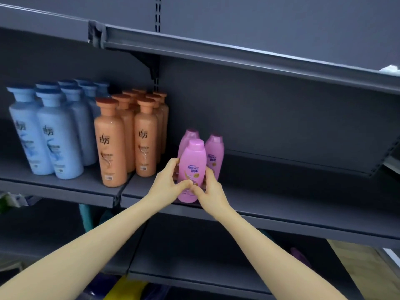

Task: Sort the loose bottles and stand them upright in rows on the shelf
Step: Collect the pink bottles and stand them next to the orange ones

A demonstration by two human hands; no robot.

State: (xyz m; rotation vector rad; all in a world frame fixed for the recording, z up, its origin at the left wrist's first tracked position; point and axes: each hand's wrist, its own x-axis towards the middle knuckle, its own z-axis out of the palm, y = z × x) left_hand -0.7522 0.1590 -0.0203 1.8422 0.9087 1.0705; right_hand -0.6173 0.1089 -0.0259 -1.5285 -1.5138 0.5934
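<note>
Holding front pink bottle (191,167) low between left hand (170,181) and right hand (209,188), both curled round it, likely to square it upright on shelf (281,205) before two rear pink bottles (214,152).

Three pink bottles (191,163), about seven orange ones (110,137), eight blue ones (58,135).

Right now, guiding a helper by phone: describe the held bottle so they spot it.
On the grey shelf, right of the orange bottles, stand three pink ones. It is the front pink bottle; unlike the two behind, the left hand and right hand grip it.
</note>
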